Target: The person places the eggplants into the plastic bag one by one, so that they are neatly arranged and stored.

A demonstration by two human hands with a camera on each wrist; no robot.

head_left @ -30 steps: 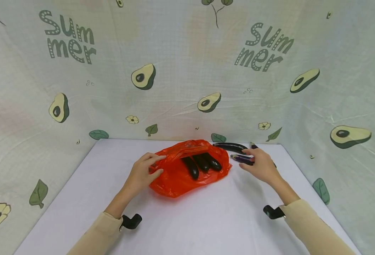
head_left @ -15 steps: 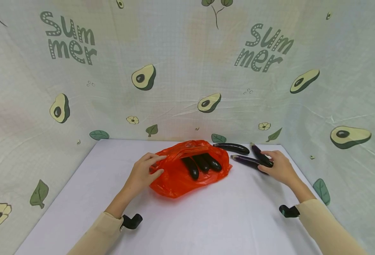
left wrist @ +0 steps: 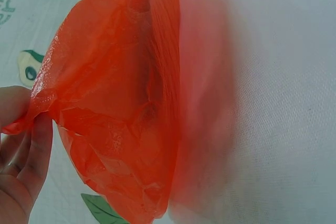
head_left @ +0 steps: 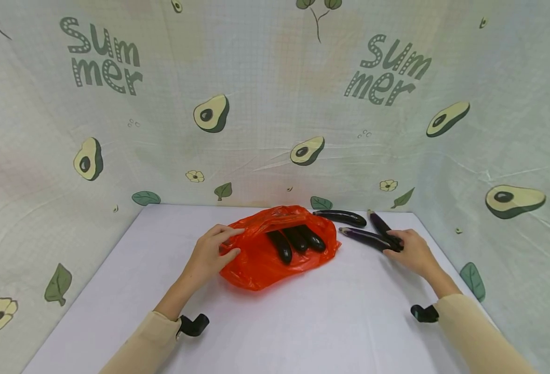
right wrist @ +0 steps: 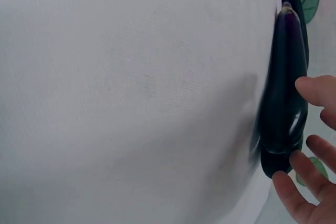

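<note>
Above the table (head_left: 321, 317), left grip (head_left: 206, 252) pinches the red bag (head_left: 256, 267) — right grip (head_left: 415, 252), outstretched and loosely spread, meets two eggplants (head_left: 365, 237).

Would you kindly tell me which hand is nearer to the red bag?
Left: the left hand pinches the red bag; the right hand is off to its right, by two eggplants.

Between the two sleeves (head_left: 136, 343), bare white tabletop (head_left: 303, 324) gives a wide way in from the near side to the red bag (head_left: 256, 275). Inside, three bagged eggplants (head_left: 295, 240) block the right. The left hand (head_left: 208, 251) bars its left edge; loose eggplants (head_left: 363, 237) and the right hand (head_left: 413, 253) crowd the far right. A cloth wall (head_left: 260, 189) closes the far side.
</note>
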